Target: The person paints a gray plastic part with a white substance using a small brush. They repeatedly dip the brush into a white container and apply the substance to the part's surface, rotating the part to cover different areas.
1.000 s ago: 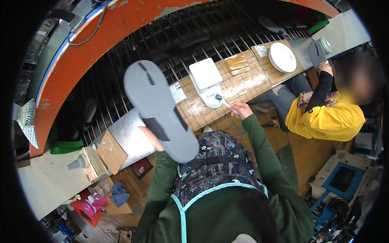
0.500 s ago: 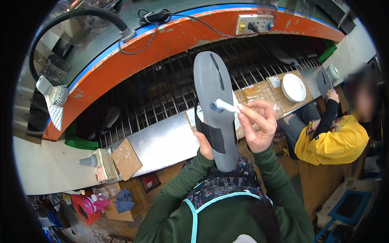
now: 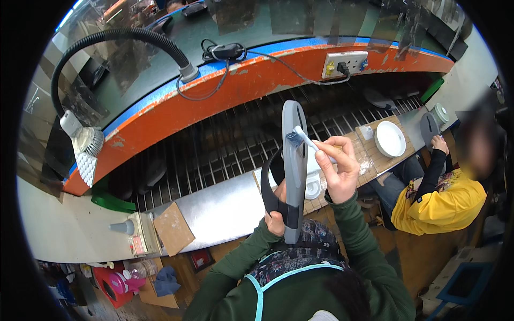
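Note:
My left hand (image 3: 276, 222) grips a grey sandal (image 3: 295, 187) by its heel end and black strap (image 3: 272, 198). The sandal stands upright with its toe end away from me, turned nearly edge-on. Between the thumb and fingers of my right hand (image 3: 340, 168) is a small white-handled brush (image 3: 306, 139). Its dark bluish bristles rest on or right beside the sole, in the upper half. Part of my left hand is hidden behind the sandal.
Ahead runs a roller conveyor (image 3: 235, 128) under an orange-edged hood (image 3: 278, 69). A white bowl (image 3: 390, 139) sits on a brown board to the right. Beyond it a co-worker in yellow (image 3: 433, 206) handles another grey sole (image 3: 430, 128). A lamp (image 3: 83, 139) hangs at left.
My left hand has rotated the sandal from its broad face to nearly edge-on. The brush in my right hand has moved with it and stays at the sole. The view has shifted slightly.

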Action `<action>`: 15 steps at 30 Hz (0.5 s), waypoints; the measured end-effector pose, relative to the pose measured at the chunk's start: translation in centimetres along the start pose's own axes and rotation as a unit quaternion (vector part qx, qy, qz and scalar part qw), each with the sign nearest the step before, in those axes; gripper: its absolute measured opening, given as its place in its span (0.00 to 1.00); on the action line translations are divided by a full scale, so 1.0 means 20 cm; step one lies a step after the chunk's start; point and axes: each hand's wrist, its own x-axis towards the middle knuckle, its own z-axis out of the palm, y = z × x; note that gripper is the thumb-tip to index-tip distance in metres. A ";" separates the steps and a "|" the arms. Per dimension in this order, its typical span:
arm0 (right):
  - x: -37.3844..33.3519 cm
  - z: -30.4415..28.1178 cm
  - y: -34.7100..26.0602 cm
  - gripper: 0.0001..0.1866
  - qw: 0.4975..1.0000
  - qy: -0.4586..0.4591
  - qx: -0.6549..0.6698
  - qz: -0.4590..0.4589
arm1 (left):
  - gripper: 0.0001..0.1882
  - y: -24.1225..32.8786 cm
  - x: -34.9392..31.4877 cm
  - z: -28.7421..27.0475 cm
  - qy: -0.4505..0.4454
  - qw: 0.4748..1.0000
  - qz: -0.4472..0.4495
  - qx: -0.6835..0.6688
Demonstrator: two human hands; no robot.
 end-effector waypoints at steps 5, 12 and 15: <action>0.08 -0.03 0.00 0.11 0.999 -0.014 -0.026 0.032 | 0.35 -0.04 0.01 -0.08 -0.024 0.983 0.146 0.112; 0.19 -0.09 0.05 0.11 0.997 0.005 -0.072 -0.034 | 0.33 -0.05 0.00 -0.15 -0.044 0.970 0.181 0.153; 0.22 -0.13 0.06 0.11 0.994 -0.033 -0.082 -0.069 | 0.33 -0.05 0.01 -0.17 -0.055 0.971 0.177 0.148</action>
